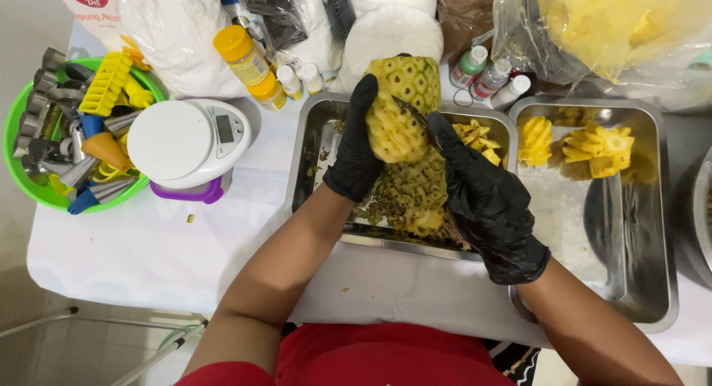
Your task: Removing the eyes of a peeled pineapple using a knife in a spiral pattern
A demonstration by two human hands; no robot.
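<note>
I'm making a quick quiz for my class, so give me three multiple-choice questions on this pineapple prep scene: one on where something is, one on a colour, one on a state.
1. Where is the kitchen scale?
A. left of the metal tray
B. inside the tray
C. on the floor

2. What colour are the gloves on both hands?
A. blue
B. black
C. white

3. What state is the pineapple in?
A. whole with its crown
B. peeled, held upright
C. diced

Answers: 1 A, it sits beside the green bowl. 2 B, left hand and right hand are both black-gloved. 3 B, its yellow flesh shows.
</note>
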